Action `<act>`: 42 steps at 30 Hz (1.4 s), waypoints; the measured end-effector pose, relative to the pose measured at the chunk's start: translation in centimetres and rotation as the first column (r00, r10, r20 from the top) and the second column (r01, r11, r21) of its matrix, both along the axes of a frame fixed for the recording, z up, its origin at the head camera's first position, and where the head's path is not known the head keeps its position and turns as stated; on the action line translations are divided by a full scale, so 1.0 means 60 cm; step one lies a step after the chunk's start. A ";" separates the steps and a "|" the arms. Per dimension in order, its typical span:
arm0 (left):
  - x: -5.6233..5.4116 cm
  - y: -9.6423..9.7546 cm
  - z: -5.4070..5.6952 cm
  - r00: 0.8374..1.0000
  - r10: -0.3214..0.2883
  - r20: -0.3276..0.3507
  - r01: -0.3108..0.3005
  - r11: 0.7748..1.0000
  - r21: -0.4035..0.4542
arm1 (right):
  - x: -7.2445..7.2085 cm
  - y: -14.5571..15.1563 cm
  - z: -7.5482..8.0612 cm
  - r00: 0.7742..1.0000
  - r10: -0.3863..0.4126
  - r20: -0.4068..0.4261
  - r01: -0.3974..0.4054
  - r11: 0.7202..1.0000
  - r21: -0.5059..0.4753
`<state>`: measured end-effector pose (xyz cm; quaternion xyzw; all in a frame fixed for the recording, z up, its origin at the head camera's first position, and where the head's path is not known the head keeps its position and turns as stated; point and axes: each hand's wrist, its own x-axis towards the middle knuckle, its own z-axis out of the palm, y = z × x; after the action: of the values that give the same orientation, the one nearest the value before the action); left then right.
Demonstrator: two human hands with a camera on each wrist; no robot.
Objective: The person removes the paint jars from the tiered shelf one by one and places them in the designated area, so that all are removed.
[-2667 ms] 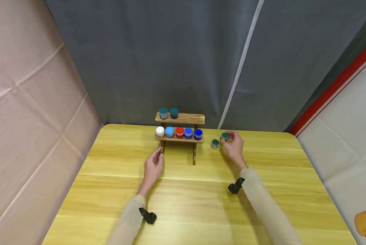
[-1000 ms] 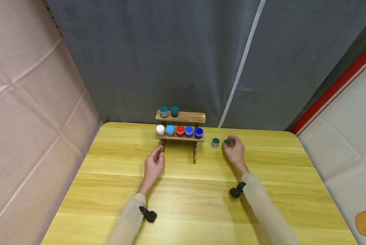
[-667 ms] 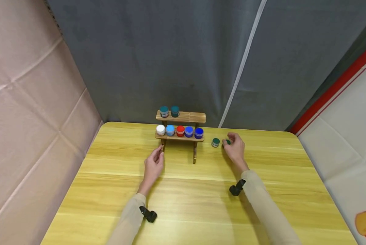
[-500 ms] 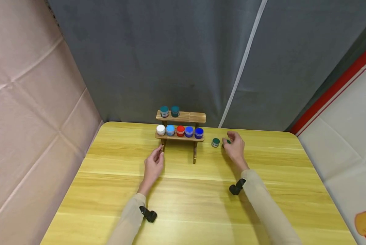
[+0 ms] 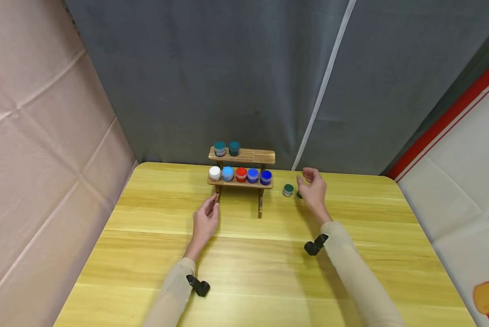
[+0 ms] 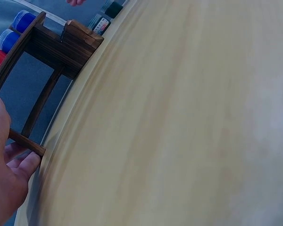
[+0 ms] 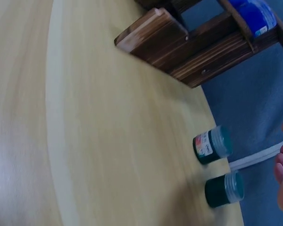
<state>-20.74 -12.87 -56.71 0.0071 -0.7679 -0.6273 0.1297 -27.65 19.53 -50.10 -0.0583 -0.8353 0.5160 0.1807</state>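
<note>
A two-tier wooden rack (image 5: 256, 157) stands near the table's back edge, loaded with small paint jars. My left hand (image 5: 205, 221) pinches its left foot; the left wrist view has the thumb and fingers around that wooden end (image 6: 28, 142). To the right of the rack, two green-lidded paint jars stand side by side on the table: a left jar (image 5: 287, 190) and a right jar (image 5: 299, 195), the latter partly behind my right hand (image 5: 315, 193). That hand is just above the right jar, thumb and fingers apart, holding nothing. Both jars (image 7: 212, 145) show fully in the right wrist view.
The lower shelf carries a white jar (image 5: 214, 173), a light blue jar (image 5: 227, 173), a red jar (image 5: 241, 174) and blue ones. Two teal-lidded jars (image 5: 227, 148) sit on the upper shelf's left. A grey curtain (image 5: 195, 81) hangs behind the table (image 5: 244, 277).
My right hand has lowered a green-lidded jar to the table beside the other, released it and moved up and away. My left hand keeps its hold on the rack.
</note>
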 end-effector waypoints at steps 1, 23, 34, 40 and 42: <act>-0.001 -0.001 -0.002 1.000 0.001 -0.001 -0.001 1.000 0.002 | 0.000 -0.002 0.003 1.000 -0.001 -0.004 0.001 1.000 -0.003; -0.001 -0.004 -0.005 1.000 -0.013 -0.005 0.014 1.000 0.012 | -0.012 -0.069 0.074 0.993 0.032 -0.117 -0.041 0.996 -0.076; -0.001 -0.005 -0.004 1.000 -0.007 0.015 0.007 1.000 0.005 | -0.025 -0.109 0.114 0.983 0.095 -0.154 -0.104 0.993 -0.051; 0.000 -0.005 -0.004 1.000 -0.013 0.006 0.013 1.000 0.003 | -0.033 -0.129 0.129 0.980 0.134 -0.144 -0.142 0.989 -0.044; 0.001 -0.004 -0.002 1.000 -0.015 0.007 0.015 1.000 0.005 | -0.037 -0.134 0.131 0.977 0.154 -0.149 -0.162 0.986 -0.041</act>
<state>-20.70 -13.10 -56.84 0.0041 -0.7668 -0.6302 0.1222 -29.86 11.50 -42.22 0.0412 -0.8079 0.5536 0.1978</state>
